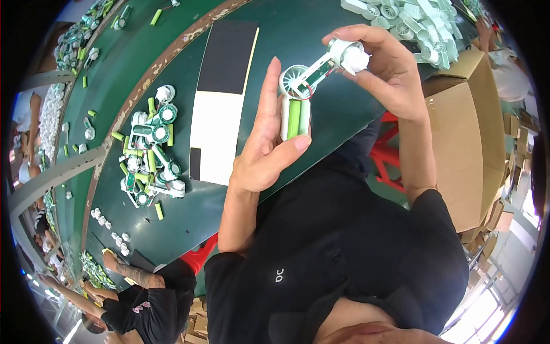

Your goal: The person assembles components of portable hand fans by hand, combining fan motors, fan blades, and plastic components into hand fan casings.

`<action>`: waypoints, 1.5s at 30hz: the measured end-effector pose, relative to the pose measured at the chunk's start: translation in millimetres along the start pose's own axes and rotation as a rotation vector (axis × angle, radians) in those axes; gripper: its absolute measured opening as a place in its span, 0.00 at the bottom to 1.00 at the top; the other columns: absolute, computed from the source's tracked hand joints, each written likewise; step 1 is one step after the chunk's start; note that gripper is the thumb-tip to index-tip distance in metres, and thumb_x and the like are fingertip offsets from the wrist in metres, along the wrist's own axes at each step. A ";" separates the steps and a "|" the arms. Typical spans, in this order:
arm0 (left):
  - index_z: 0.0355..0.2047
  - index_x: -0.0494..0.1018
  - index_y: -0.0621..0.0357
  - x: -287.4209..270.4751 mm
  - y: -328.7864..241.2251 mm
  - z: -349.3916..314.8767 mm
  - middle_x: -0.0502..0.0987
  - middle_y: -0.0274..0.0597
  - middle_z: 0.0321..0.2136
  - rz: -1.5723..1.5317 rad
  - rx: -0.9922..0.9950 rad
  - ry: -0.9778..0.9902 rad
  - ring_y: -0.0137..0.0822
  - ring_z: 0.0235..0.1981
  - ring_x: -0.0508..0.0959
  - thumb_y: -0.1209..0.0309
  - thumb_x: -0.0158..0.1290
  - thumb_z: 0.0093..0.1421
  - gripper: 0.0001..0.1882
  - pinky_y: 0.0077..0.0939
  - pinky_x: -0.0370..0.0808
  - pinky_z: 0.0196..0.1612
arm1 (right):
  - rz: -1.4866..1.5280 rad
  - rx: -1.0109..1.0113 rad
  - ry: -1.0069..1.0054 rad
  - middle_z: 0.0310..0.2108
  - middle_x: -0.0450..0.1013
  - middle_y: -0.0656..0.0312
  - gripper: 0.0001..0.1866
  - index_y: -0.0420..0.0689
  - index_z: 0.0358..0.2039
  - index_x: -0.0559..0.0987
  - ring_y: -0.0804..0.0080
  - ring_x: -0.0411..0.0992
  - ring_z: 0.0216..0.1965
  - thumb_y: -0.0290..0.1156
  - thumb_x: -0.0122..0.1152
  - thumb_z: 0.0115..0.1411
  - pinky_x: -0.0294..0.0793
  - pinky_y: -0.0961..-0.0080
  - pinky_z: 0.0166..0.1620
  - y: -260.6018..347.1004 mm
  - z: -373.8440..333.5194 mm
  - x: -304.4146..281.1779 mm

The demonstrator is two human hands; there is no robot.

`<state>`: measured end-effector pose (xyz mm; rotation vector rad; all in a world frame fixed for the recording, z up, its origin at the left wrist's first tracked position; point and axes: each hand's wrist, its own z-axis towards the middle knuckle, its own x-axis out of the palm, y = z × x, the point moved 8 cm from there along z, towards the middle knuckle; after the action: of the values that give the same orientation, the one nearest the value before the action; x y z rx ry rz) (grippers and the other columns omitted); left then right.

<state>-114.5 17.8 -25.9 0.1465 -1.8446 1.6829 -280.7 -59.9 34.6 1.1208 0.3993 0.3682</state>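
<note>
My left hand (264, 150) grips a pale fan housing (285, 123) between thumb and fingers. A green cylindrical battery (294, 119) lies in its handle, and a round spoked grille (295, 80) forms its top. My right hand (395, 74) pinches a white motor piece (352, 57) up and to the right of the housing. From this piece a narrow strip with a green circuit board (316, 71) slopes down toward the grille. Thin red wires show near the strip's lower end. Whether the strip touches the housing, I cannot tell.
Left on the green table (189, 221) lies a cluster of fan assemblies with batteries (152, 143). A black-and-white board (216, 120) sits nearer my left hand. Pale housings (412, 26) pile up at the far right, by a cardboard box (458, 137). A co-worker (143, 298) works at lower left.
</note>
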 end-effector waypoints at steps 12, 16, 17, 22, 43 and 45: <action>0.78 0.24 0.54 -27.5 -3.2 -49.1 0.65 0.43 0.57 0.157 0.023 -0.062 0.26 0.36 0.68 0.72 0.50 0.70 0.50 0.21 0.72 0.35 | 0.266 0.236 0.037 0.56 0.76 0.51 0.27 0.37 0.62 0.71 0.72 0.76 0.53 0.10 0.59 0.62 0.77 0.73 0.57 -68.9 -13.2 61.2; 0.79 0.36 0.53 -45.7 -12.6 -65.6 0.68 0.45 0.44 -0.080 0.010 -0.257 0.25 0.22 0.63 0.71 0.52 0.65 0.49 0.20 0.59 0.23 | 0.264 0.283 0.133 0.57 0.75 0.54 0.30 0.39 0.65 0.70 0.74 0.75 0.54 0.12 0.60 0.61 0.76 0.74 0.56 -75.5 -1.8 85.9; 0.79 0.36 0.53 -50.8 -13.4 -69.6 0.68 0.45 0.44 -0.084 0.014 -0.259 0.25 0.22 0.63 0.71 0.52 0.65 0.49 0.20 0.59 0.23 | 0.261 0.284 0.138 0.57 0.75 0.54 0.30 0.39 0.65 0.70 0.74 0.75 0.54 0.12 0.60 0.61 0.76 0.74 0.56 -76.5 1.0 92.1; 0.79 0.35 0.52 -86.8 -53.6 -101.3 0.70 0.46 0.48 -0.125 0.261 -0.398 0.24 0.22 0.64 0.71 0.49 0.69 0.45 0.19 0.62 0.25 | 0.193 0.363 0.295 0.59 0.73 0.56 0.34 0.39 0.69 0.67 0.69 0.72 0.56 0.21 0.61 0.62 0.71 0.71 0.59 -103.3 2.0 145.6; 0.76 0.43 0.56 -144.6 -103.0 -157.3 0.74 0.50 0.44 0.048 0.348 -0.664 0.26 0.17 0.64 0.63 0.43 0.72 0.37 0.19 0.61 0.18 | -0.847 -0.164 0.280 0.35 0.69 0.60 0.07 0.41 0.36 0.78 0.61 0.72 0.38 0.27 0.67 0.58 0.71 0.63 0.36 -94.6 8.3 302.7; 0.77 0.43 0.56 -147.5 -100.5 -158.4 0.74 0.51 0.44 0.029 0.353 -0.657 0.26 0.17 0.65 0.63 0.43 0.72 0.37 0.19 0.61 0.18 | -0.649 -0.070 0.239 0.34 0.71 0.58 0.08 0.41 0.35 0.78 0.58 0.74 0.36 0.25 0.69 0.56 0.73 0.63 0.36 -95.6 15.9 294.0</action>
<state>109.6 99.2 -17.2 0.9162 -1.9600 2.1383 -8.9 30.3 -83.2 0.8234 0.9211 -0.0602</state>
